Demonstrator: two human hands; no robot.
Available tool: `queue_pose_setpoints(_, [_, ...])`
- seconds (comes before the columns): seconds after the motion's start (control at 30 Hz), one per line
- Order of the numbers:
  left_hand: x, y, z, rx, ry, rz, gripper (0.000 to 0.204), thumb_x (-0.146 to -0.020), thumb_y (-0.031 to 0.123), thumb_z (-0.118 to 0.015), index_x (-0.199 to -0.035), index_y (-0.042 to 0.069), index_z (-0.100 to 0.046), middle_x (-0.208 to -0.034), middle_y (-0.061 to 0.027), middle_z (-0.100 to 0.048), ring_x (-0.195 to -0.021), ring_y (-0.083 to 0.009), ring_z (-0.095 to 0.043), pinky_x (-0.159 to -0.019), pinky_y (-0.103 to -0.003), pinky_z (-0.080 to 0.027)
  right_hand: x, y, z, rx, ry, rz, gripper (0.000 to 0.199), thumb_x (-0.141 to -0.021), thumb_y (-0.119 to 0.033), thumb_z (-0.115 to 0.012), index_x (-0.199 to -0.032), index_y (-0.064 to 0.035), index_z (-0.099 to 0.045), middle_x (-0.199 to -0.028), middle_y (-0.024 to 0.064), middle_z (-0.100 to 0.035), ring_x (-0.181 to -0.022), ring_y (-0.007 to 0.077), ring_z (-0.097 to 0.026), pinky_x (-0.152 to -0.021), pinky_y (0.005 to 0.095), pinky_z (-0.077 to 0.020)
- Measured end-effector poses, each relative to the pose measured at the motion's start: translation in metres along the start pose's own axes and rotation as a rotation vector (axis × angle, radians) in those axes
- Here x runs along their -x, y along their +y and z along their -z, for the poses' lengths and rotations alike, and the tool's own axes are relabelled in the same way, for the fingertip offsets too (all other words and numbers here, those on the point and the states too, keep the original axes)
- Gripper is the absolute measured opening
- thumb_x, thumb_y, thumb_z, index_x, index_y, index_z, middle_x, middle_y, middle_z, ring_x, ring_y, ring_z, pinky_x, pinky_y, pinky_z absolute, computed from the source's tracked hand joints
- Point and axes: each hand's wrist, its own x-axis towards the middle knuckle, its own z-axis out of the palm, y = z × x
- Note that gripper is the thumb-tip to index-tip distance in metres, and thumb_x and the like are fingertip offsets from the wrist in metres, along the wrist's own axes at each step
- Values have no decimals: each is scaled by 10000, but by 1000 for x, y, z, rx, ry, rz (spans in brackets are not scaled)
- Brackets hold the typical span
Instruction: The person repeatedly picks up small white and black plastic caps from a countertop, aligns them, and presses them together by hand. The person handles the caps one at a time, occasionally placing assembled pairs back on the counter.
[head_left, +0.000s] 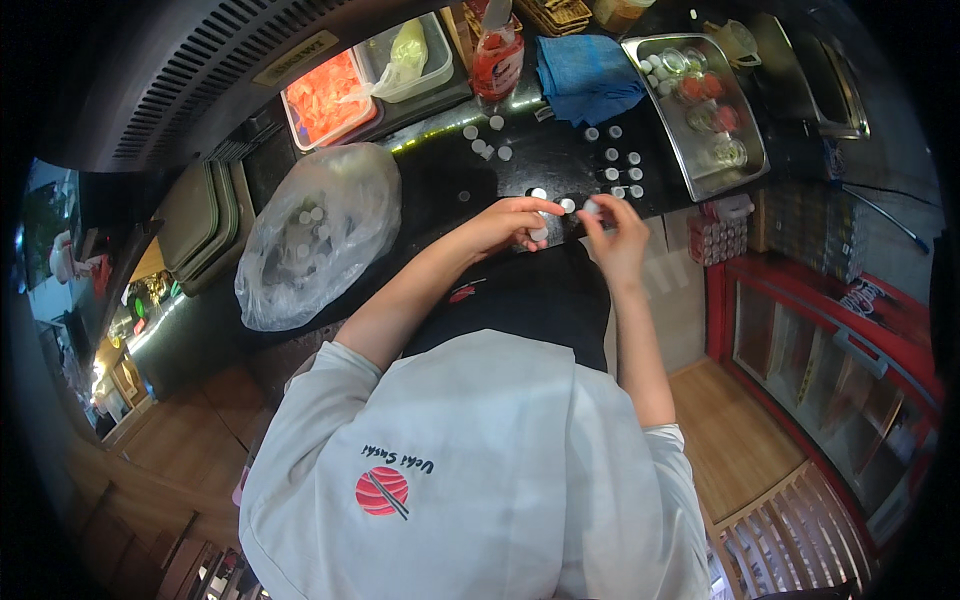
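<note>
My left hand (508, 224) is over the front edge of the dark counter, its fingers curled around a small white-capped container (568, 205) near the index fingertip. Small white pieces (540, 234) show at and beside its fingers; which of them it holds is hard to tell. Just to the right, my right hand (617, 236) pinches a small whitish cap (592, 207) between thumb and fingers, apart from the left. Beyond it, several small dark containers with white caps (613, 174) stand in loose rows. More white caps (486, 146) lie scattered farther left.
A clear plastic bag (320, 225) with white caps inside lies left. At the right, a metal tray (760, 165) holds jars and white pieces. Behind are a blue cloth (588, 78), a red bottle (497, 62), a tub of orange-pink slices (328, 100) and another tub (437, 78).
</note>
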Motion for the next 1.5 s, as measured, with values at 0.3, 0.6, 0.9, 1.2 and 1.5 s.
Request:
queue_pose_setpoints(0.3, [7, -6, 4, 105, 152, 41, 370, -968, 112, -630, -1323, 14, -589, -1216, -126, -620, -992, -222, -699, -877, -310, -582, -29, 69, 22, 418, 17, 141, 269, -806, -71, -829, -1051, 4, -749, -966, 156, -715, -771, 280, -704, -692, 351, -563])
queue_pose_setpoints(0.6, [7, -10, 9, 160, 208, 53, 327, -974, 109, -645, -1288, 30, -603, -1142, -101, -637, -967, -223, -711, -859, -304, -591, -38, 65, 16, 477, -51, 104, 260, -793, -36, -798, -1043, 17, -750, -977, 157, -706, -905, 349, -677, -832, 415, -541])
queue_pose_setpoints(0.9, [4, -9, 5, 133, 248, 48, 318, -960, 101, -648, -1266, 30, -607, -1061, -67, -631, -926, -187, -689, -829, -284, -568, -38, 62, 12, 479, -98, 45, 258, -797, -43, -787, -1043, 12, -732, -981, 172, -703, -939, 371, -668, -841, 451, -532])
queue_pose_setpoints(1.2, [-1, -14, 4, 114, 163, 81, 399, -846, 30, -532, -1237, 31, -613, -813, 19, -545, -605, -68, -445, -526, -230, -336, -21, 47, 3, 453, -165, 3, 193, -806, -3, -737, -993, 12, -691, -943, 198, -687, -930, 396, -670, -825, 470, -538])
queue_pose_setpoints(1.5, [-2, -13, -9, -70, 158, 92, 335, -858, 106, -579, -1181, 44, -645, -774, 37, -558, -631, -72, -495, -554, -235, -381, -16, 44, -2, 442, -171, 27, 228, -787, -5, -722, -1014, 3, -694, -952, 183, -681, -930, 385, -660, -850, 473, -533])
